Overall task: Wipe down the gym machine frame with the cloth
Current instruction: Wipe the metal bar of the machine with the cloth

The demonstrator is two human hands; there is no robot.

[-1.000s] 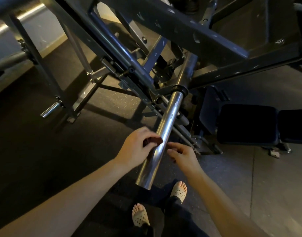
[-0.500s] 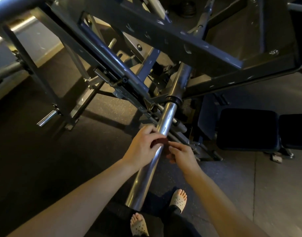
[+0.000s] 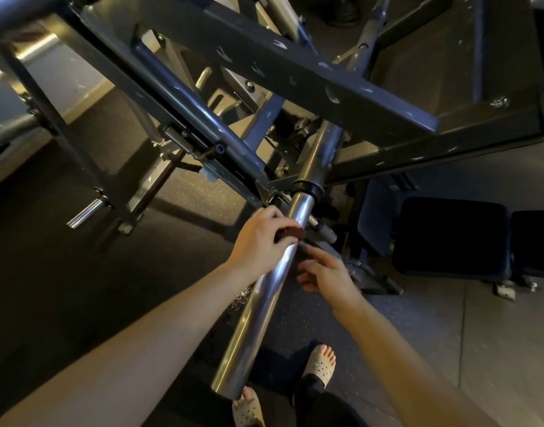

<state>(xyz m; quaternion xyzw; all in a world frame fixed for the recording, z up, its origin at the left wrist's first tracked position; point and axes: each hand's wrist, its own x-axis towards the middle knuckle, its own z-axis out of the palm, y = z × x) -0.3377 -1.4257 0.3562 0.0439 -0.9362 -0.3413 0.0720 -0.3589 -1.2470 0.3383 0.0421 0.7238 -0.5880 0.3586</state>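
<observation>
A polished chrome bar (image 3: 258, 306) sticks out of the dark gym machine frame (image 3: 295, 69) towards me. My left hand (image 3: 261, 238) wraps over the bar from the left, gripping a small dark reddish cloth (image 3: 290, 233) against the metal. Just below a black collar (image 3: 309, 186) is where the cloth sits. On the bar's right side my right hand (image 3: 323, 272) has its fingers curled and touching the bar's underside beneath the cloth; whether it also pinches the cloth is hidden.
Slanted dark frame beams (image 3: 178, 97) cross above and left of the bar. A black padded bench (image 3: 452, 235) stands at the right. A short chrome peg (image 3: 86, 214) juts out at the left. My sandalled feet (image 3: 320, 365) stand on the dark rubber floor.
Both hands have slid up the chrome bar towards the black collar, carrying the cloth along. More bare bar shows below them now.
</observation>
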